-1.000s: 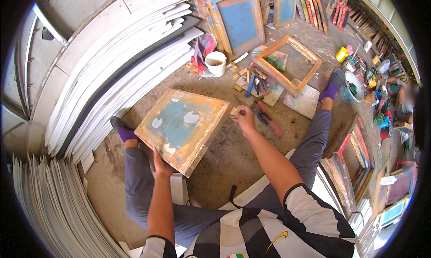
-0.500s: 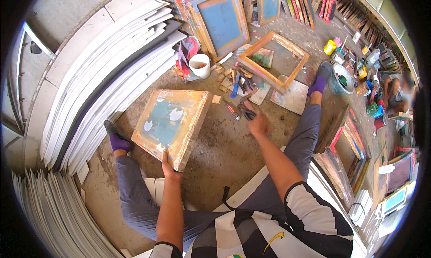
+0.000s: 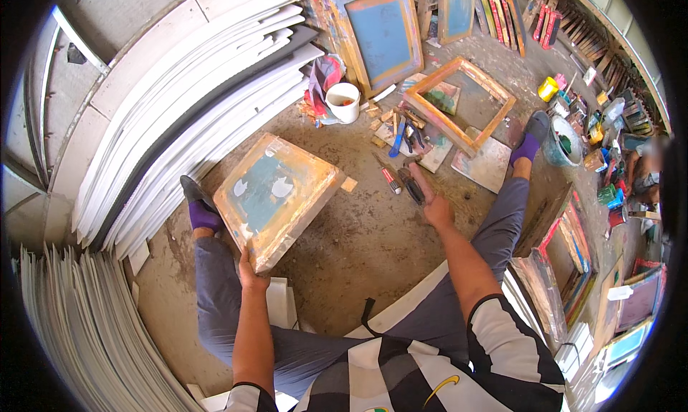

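Note:
A wooden screen-printing frame [image 3: 307,207] with blue-grey mesh and pale rounded shapes is tilted in front of me. My left hand [image 3: 252,272] grips its near corner, thumb on the top face. Farther right, low over the floor, my right hand [image 3: 436,208] has its fingers along a pair of dark-handled pliers [image 3: 411,188]; its thumb is hidden. Beside the pliers lies a red-handled screwdriver-like tool [image 3: 391,180]. A blue-handled tool [image 3: 398,139] and more dark pliers [image 3: 413,134] rest beyond, among small wood scraps.
Stacked white sheets [image 3: 179,118] line the left side. A white bucket [image 3: 343,103] stands ahead, near a bare wooden frame [image 3: 466,136] and leaning screens [image 3: 383,43]. Paint containers surround a basin [image 3: 562,143] at right. More frames [image 3: 537,290] lie by my right leg.
The view has shifted slightly, moving the scene rightward. My right hand has drawn a little nearer to me, and the dark pliers beside its fingers have turned. My left hand keeps its grip on the frame.

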A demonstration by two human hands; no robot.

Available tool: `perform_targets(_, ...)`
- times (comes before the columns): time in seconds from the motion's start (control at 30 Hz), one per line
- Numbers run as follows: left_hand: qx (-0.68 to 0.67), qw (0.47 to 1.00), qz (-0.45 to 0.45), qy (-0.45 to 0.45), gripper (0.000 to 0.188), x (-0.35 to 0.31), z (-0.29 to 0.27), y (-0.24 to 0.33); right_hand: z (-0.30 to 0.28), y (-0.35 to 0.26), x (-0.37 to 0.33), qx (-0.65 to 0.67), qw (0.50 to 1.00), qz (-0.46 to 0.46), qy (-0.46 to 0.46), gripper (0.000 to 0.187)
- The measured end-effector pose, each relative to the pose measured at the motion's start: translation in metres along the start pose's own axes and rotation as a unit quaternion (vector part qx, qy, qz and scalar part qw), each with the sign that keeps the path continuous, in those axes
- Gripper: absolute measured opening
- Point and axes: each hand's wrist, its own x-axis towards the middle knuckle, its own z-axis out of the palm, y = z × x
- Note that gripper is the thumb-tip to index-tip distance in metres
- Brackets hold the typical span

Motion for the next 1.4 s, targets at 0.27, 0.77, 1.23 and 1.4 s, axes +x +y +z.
perform_targets(0.27, 0.147, 0.985, -0.073, 0.051, 0.076, 0.033, -0.031, 0.002, 0.000, -0.002, -0.025, 0.283, 0.953, -0.093, -0.051, 0.062)
perform_targets(0.77, 0.388, 0.898, 0.075, 0.194, 0.085, 0.055, -0.034, 0.016, 0.025, -0.033, -0.171, 0.229, 0.931, -0.277, -0.071, 0.058)
perform_targets(1.23, 0.535, 0.795, 0.149, 0.244, 0.079, 0.072, -0.045, 0.014, 0.012, -0.055, -0.185, 0.102, 0.952, -0.267, -0.111, 0.061)
perform_targets(1.4, 0.492, 0.822, 0.165, 0.236, 0.080, 0.083, -0.069, 0.025, -0.005, -0.072, -0.204, 0.206, 0.924, -0.319, -0.034, 0.061)
